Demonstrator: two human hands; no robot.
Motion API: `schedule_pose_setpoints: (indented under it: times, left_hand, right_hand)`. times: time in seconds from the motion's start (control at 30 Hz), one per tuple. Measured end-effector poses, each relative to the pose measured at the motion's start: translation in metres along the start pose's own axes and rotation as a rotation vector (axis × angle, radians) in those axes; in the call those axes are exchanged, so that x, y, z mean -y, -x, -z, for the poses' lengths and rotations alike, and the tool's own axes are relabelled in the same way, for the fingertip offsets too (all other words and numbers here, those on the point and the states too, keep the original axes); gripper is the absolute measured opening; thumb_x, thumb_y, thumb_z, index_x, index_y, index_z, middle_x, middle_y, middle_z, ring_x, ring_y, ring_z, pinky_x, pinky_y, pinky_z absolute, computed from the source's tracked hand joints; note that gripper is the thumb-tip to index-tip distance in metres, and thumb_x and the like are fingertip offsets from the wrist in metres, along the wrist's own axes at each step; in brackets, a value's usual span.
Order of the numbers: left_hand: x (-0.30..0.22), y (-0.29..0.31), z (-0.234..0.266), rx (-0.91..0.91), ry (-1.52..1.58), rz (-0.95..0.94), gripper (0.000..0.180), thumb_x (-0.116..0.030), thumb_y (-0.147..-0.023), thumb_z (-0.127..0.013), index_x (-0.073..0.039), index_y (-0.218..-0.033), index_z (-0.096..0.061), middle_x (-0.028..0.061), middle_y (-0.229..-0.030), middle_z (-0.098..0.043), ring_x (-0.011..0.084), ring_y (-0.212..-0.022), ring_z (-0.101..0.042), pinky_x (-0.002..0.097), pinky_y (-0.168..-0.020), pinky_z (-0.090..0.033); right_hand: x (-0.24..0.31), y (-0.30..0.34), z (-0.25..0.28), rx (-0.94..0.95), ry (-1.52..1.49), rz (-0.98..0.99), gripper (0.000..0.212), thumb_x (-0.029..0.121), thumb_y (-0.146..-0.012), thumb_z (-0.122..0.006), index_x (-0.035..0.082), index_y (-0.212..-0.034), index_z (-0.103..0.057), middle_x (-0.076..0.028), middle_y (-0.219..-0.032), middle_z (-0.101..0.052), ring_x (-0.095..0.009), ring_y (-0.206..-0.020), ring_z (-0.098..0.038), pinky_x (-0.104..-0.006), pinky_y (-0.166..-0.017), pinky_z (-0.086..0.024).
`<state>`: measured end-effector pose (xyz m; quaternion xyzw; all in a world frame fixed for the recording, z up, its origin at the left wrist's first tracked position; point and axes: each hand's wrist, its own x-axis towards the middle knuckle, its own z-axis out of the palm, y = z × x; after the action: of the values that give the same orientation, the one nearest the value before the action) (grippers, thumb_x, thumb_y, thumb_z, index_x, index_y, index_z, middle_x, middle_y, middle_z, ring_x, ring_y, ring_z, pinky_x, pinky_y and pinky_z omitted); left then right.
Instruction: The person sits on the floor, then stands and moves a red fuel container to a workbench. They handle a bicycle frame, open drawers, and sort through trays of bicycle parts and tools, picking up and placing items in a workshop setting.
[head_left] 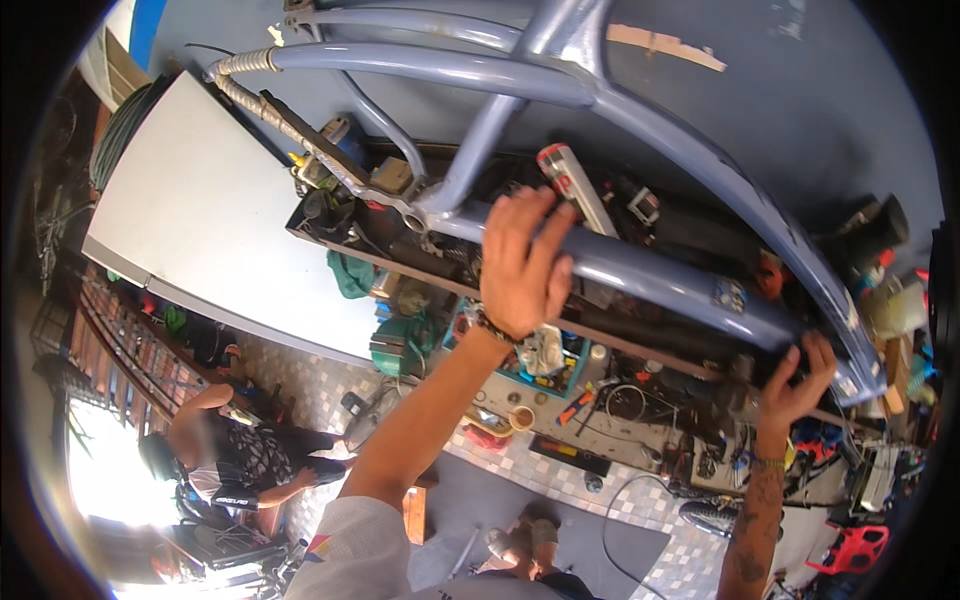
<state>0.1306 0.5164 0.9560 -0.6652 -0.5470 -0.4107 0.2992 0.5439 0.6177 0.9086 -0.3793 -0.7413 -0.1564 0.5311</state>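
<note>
A pale blue-grey bicycle frame (650, 275) fills the upper part of the view, its tubes running from upper left to the right edge. My left hand (520, 262) lies on the thick lower tube near the middle, fingers wrapped over it. My right hand (800, 372) grips the same frame from below at its right end, near a small sticker (729, 295). A silver flexible cable sheath (262, 105) runs along the frame's upper left part. A woven band sits on each wrist.
Behind the frame a cluttered shelf (560, 330) holds tools, rags and a white spray can (575, 185). A white panel (200, 230) is at left. Another person (235, 460) sits at lower left. A red stool (852, 546) stands at lower right on the tiled floor.
</note>
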Motion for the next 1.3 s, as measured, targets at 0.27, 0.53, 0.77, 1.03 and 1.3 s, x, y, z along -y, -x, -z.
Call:
schedule_pose_setpoints:
  times: [0.27,0.53,0.77,1.03,1.3]
  left_hand:
    - [-0.004,-0.003,0.005,0.267,0.027,-0.129,0.047,-0.025,-0.093,-0.058,-0.001,-0.133,-0.070,0.0213,-0.137,-0.066,0.0390,-0.130,-0.063,0.0533,-0.116,-0.048]
    - [-0.004,-0.001,-0.003,0.231,0.038,-0.114,0.045,-0.027,-0.095,-0.058,0.000,-0.129,-0.070,0.0242,-0.134,-0.065,0.0406,-0.123,-0.065,0.0596,-0.114,-0.046]
    - [0.014,0.024,-0.003,-0.056,0.031,0.037,0.039,-0.029,-0.107,-0.049,0.001,-0.129,-0.062,0.0237,-0.132,-0.057,0.0390,-0.127,-0.057,0.0522,-0.106,-0.046]
    - [0.001,0.007,-0.013,0.050,0.019,0.075,0.034,-0.017,-0.105,-0.053,0.005,-0.130,-0.061,0.0259,-0.131,-0.060,0.0383,-0.117,-0.059,0.0480,-0.103,-0.045]
    - [-0.005,0.004,-0.019,0.204,0.049,0.118,0.044,-0.026,-0.111,-0.046,0.002,-0.142,-0.060,0.0239,-0.143,-0.059,0.0420,-0.133,-0.055,0.0509,-0.114,-0.041]
  right_hand:
    - [-0.015,0.015,0.007,0.034,-0.036,-0.003,0.020,0.000,-0.105,-0.061,-0.006,-0.124,-0.060,-0.023,-0.125,-0.065,-0.040,-0.119,-0.065,-0.0513,-0.107,-0.051]
    - [-0.020,0.018,0.017,0.053,0.021,0.022,0.023,-0.001,-0.106,-0.059,-0.007,-0.129,-0.056,-0.023,-0.125,-0.066,-0.040,-0.121,-0.065,-0.0525,-0.110,-0.051]
    - [-0.009,0.007,-0.002,-0.079,-0.083,0.091,0.023,0.008,-0.104,-0.063,0.001,-0.124,-0.055,-0.020,-0.120,-0.059,-0.036,-0.111,-0.062,-0.0474,-0.101,-0.052]
    - [0.001,0.005,0.030,0.184,-0.071,0.159,0.038,0.034,-0.111,-0.050,0.002,-0.093,-0.061,-0.016,-0.079,-0.059,-0.034,-0.071,-0.055,-0.0488,-0.075,-0.047]
    - [0.002,-0.008,0.023,0.260,-0.253,0.387,0.037,0.032,-0.104,-0.059,0.008,-0.077,-0.061,-0.004,-0.063,-0.043,-0.023,-0.052,-0.046,-0.0380,-0.051,-0.033]
